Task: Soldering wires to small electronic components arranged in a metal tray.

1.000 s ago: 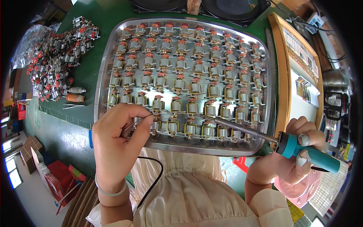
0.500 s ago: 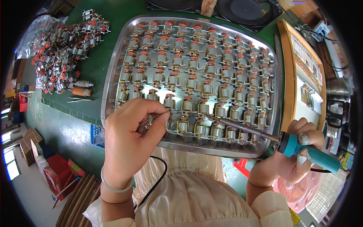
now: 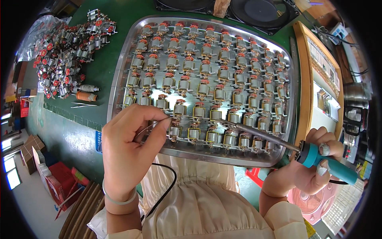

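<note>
Pinch-grip left hand [image 3: 131, 147] farther from iron [image 3: 278, 141]

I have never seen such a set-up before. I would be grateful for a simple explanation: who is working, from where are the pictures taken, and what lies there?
There is no machine arm here, only a person's two bare hands. The pictures all come from one wide camera worn on the head, looking down, so straight edges look bent.

On the green table lies a metal tray with rows of small metal parts, many with reddish ends. To its left is a loose pile of parts.

The left hand pinches a thin wire. The right hand holds a soldering iron, its tip over the tray; whether it touches anything is hard to see.
</note>
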`<act>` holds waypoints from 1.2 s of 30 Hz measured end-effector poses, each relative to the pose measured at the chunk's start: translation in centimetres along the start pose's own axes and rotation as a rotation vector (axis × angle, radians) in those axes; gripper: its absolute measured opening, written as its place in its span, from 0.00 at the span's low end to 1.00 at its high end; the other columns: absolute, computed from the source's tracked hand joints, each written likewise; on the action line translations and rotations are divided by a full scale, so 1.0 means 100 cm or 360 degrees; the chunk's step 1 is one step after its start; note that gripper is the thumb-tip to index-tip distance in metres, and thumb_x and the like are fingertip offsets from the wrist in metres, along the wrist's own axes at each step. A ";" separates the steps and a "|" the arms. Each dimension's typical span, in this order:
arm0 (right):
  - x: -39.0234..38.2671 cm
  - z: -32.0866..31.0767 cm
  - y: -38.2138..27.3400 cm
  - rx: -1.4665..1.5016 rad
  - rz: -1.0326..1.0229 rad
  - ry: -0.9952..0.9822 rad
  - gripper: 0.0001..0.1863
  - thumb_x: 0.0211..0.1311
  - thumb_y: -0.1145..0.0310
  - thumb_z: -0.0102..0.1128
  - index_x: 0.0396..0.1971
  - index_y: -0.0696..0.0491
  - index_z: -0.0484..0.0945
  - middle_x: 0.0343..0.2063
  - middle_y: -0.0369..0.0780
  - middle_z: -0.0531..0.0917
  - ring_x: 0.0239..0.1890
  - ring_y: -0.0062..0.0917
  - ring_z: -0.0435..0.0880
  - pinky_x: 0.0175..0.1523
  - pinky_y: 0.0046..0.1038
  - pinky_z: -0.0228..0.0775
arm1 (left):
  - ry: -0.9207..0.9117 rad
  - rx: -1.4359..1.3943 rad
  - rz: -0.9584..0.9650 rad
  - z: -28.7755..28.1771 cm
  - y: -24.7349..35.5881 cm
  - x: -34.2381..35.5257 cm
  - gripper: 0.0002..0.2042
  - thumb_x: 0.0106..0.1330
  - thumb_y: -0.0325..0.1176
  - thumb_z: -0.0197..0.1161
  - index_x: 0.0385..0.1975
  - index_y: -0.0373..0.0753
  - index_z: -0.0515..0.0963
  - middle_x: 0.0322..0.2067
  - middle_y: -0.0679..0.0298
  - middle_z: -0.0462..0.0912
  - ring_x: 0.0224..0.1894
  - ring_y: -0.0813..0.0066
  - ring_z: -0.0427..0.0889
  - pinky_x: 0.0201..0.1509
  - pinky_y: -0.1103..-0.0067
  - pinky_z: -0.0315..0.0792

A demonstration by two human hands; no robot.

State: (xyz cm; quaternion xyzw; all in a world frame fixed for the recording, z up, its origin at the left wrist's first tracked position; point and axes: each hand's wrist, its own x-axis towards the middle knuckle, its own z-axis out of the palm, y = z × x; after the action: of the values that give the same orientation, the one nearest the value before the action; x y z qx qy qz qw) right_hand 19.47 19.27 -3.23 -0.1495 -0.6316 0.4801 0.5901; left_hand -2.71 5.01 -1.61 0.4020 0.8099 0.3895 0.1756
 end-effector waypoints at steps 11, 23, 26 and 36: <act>-0.001 0.001 0.000 -0.0035 0.0007 -0.0110 0.12 0.42 0.65 0.51 0.23 0.57 0.62 0.16 0.38 0.62 0.19 0.21 0.57 0.22 0.21 0.46 | -0.0011 -0.0010 0.0044 0.002 -0.002 0.000 0.03 0.43 0.21 0.59 0.19 0.34 0.72 0.14 0.67 0.68 0.12 0.85 0.58 0.15 0.85 0.52; -0.003 0.028 0.002 -0.0078 0.0087 -0.0151 0.13 0.42 0.65 0.50 0.21 0.58 0.61 0.16 0.37 0.60 0.19 0.19 0.53 0.23 0.21 0.44 | 0.0027 -0.0005 -0.0019 -0.008 -0.016 -0.002 0.04 0.43 0.21 0.58 0.20 0.33 0.72 0.15 0.66 0.69 0.13 0.83 0.60 0.16 0.86 0.53; -0.003 0.029 0.002 -0.0072 0.0100 -0.0124 0.12 0.42 0.65 0.50 0.21 0.58 0.61 0.16 0.37 0.60 0.19 0.20 0.54 0.23 0.21 0.44 | 0.0024 -0.0004 -0.0021 -0.009 -0.015 -0.002 0.03 0.44 0.21 0.58 0.19 0.33 0.72 0.15 0.65 0.70 0.13 0.83 0.61 0.16 0.86 0.54; -0.003 0.031 0.004 -0.0105 0.0101 -0.0071 0.12 0.41 0.65 0.49 0.20 0.58 0.61 0.15 0.37 0.59 0.19 0.19 0.53 0.23 0.20 0.44 | 0.0012 -0.0014 -0.0033 -0.008 -0.015 -0.001 0.03 0.44 0.21 0.59 0.19 0.33 0.72 0.15 0.66 0.70 0.13 0.83 0.62 0.16 0.86 0.55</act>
State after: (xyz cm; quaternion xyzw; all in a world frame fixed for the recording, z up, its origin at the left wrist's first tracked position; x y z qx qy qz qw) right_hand 16.64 17.84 -3.24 -0.1782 -0.6549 0.4808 0.5552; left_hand -3.87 4.00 -2.24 0.3913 0.8129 0.3927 0.1783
